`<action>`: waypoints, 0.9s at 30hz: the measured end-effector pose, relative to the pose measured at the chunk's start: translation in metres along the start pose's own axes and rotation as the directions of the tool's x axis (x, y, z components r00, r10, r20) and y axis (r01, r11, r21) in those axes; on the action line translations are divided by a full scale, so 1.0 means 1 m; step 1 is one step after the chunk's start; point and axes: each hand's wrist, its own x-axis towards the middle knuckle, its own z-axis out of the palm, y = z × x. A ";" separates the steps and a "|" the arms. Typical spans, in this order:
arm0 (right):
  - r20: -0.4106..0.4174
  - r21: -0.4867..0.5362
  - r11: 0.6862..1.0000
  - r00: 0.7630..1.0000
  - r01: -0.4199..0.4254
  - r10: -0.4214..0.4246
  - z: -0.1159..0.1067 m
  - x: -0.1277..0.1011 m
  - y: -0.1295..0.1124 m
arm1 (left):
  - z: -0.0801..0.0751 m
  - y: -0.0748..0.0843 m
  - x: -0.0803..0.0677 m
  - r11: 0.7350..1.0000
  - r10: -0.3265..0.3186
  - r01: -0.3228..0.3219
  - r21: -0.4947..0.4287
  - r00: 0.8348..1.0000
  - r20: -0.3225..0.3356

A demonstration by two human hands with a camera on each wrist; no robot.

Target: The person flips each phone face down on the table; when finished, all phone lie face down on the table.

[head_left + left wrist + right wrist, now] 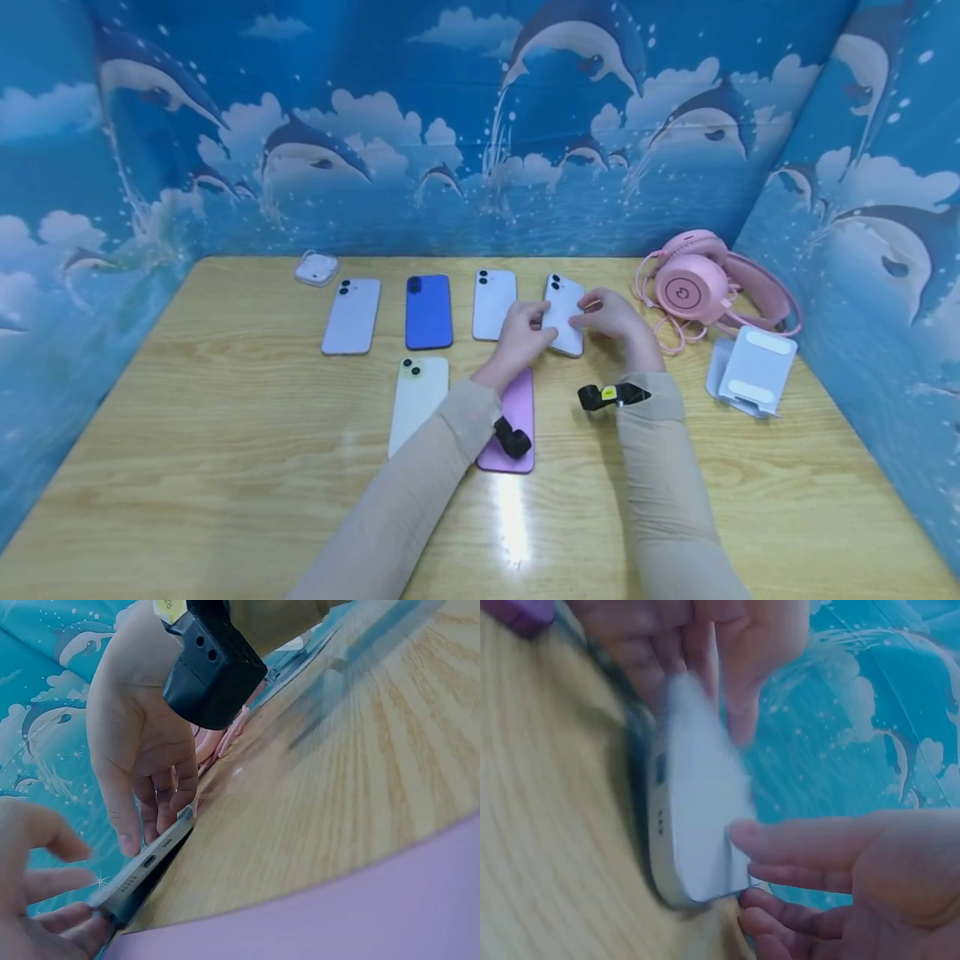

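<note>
A white phone (564,317) lies back up, with two camera lenses at its far end, between my two hands. My right hand (611,321) pinches its right edge. In the right wrist view the thumb (757,836) presses on the phone's back and the fingers curl at the edge. Along the other long edge is my left hand (521,337). In the left wrist view its fingertips (90,930) touch the phone's corner from below, while its thumb stands raised off the back. Part of the phone is blurred in the right wrist view.
Left of it lie another white phone (495,304), a blue phone (429,312) and a pale lilac phone (352,317). Nearer are a pale yellow phone (418,400) and a purple tablet-like device (517,408), partly under my left arm. Pink headphones (693,287) and a stand (757,367) sit right.
</note>
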 end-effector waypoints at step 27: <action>0.035 -0.198 0.980 0.999 0.022 -0.016 0.003 -0.016 -0.011 | -0.016 0.004 -0.005 0.998 0.052 -0.056 0.035 0.992 0.117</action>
